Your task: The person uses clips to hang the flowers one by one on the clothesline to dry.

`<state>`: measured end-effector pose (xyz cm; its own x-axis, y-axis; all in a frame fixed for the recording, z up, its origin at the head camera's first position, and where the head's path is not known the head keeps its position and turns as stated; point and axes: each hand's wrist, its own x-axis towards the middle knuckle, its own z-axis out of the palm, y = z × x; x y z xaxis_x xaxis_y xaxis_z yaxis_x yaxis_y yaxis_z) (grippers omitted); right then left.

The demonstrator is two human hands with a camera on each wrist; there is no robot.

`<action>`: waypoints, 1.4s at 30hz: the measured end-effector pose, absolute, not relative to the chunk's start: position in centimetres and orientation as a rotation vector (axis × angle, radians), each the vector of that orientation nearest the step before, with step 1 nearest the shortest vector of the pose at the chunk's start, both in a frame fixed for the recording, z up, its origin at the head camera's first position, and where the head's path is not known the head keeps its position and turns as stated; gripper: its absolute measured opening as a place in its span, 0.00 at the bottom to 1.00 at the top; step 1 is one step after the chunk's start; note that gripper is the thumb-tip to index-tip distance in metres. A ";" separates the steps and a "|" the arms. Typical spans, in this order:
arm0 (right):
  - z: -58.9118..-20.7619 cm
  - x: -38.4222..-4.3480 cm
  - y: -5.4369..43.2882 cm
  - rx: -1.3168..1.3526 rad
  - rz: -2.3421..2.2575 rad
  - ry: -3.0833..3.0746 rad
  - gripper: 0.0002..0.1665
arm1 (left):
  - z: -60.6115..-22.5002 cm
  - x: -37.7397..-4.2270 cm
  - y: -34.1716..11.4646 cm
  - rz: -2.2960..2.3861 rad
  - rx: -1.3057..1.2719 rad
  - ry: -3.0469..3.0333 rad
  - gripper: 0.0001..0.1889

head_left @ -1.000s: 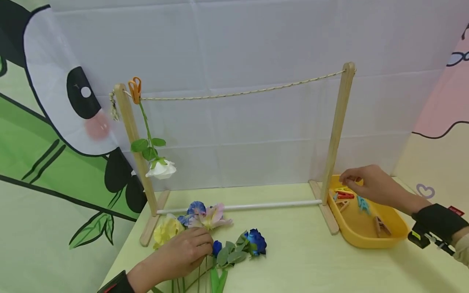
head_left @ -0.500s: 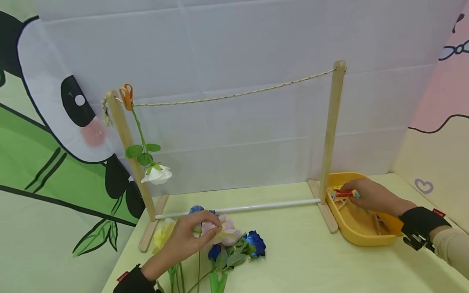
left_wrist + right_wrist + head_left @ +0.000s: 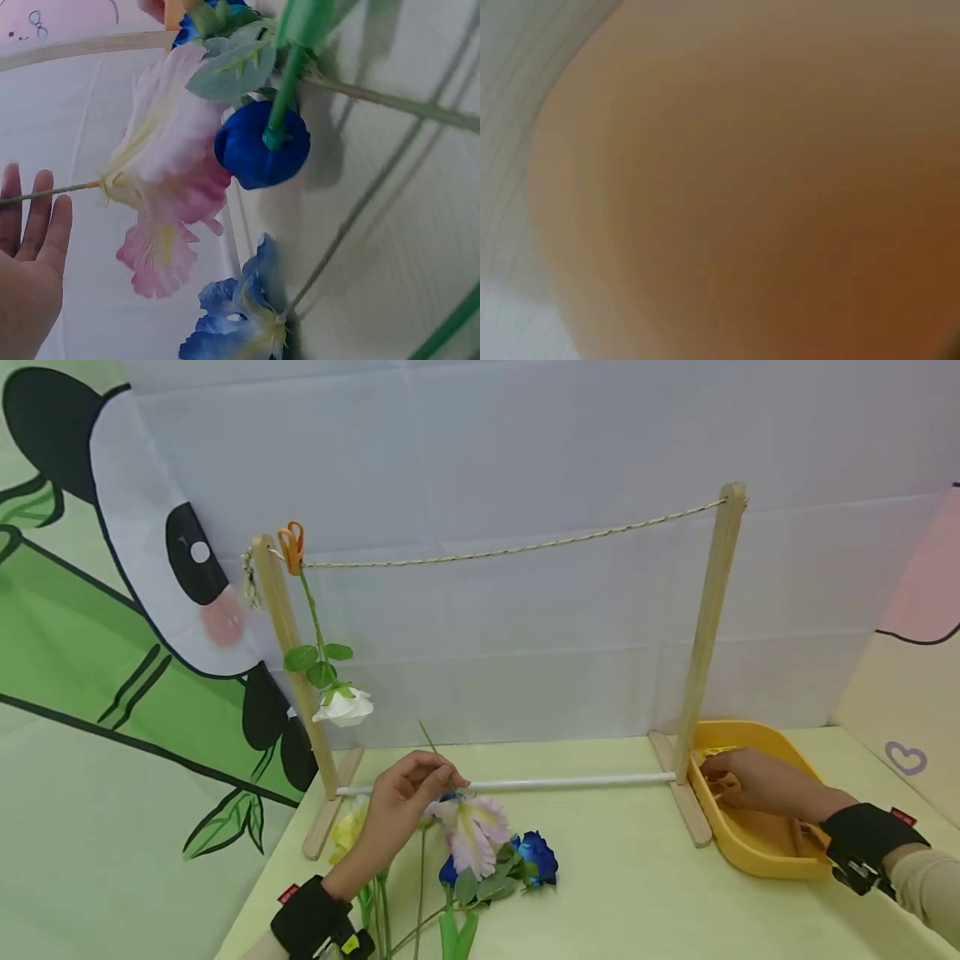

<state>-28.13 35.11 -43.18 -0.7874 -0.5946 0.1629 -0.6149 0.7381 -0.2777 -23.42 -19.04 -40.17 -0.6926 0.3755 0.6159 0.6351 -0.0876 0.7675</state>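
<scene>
My left hand [image 3: 412, 797] pinches the stem of a pink artificial flower [image 3: 472, 831], whose bloom hangs downward while the stem end sticks up above the fingers. In the left wrist view, the stem crosses the fingers [image 3: 45, 217] and the pink bloom [image 3: 161, 150] faces away from them. My right hand [image 3: 757, 785] reaches into the yellow tray [image 3: 757, 860] among the clothespins, fingers curled down. Its fingertips are hidden, and I cannot tell whether they hold a clothespin. Blurred tray surface [image 3: 742, 187] fills most of the right wrist view.
A rope [image 3: 510, 551] spans two wooden posts. An orange clothespin [image 3: 291, 547] hangs a white rose [image 3: 345, 706] from its left end. Below lie a blue rose [image 3: 536, 858], a yellow flower [image 3: 348, 831] and a blue flower [image 3: 240, 322]. A white rod [image 3: 570, 782] joins the posts' feet.
My left hand has lifted the pink flower off the pile and turned its bloom downward. My right hand has come down from above the tray into the clothespins.
</scene>
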 end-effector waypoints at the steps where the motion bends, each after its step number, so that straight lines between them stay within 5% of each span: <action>1: -43.2 -28.1 35.2 0.994 0.492 -2.871 0.19 | -40.1 -23.6 -18.9 -1.892 -1.101 -1.956 0.09; 22: -42.7 -27.6 35.4 1.084 0.376 -2.645 0.13 | -39.7 -24.2 -16.0 -2.191 -0.569 -1.875 0.20; 31: -37.7 -25.8 34.3 0.797 0.419 -2.618 0.14 | -39.1 -24.5 -16.0 -2.094 -0.579 -1.832 0.21; 42: -31.6 -24.2 26.5 1.027 0.568 -2.327 0.21 | -37.7 -25.4 -16.1 -2.074 -0.575 -1.751 0.21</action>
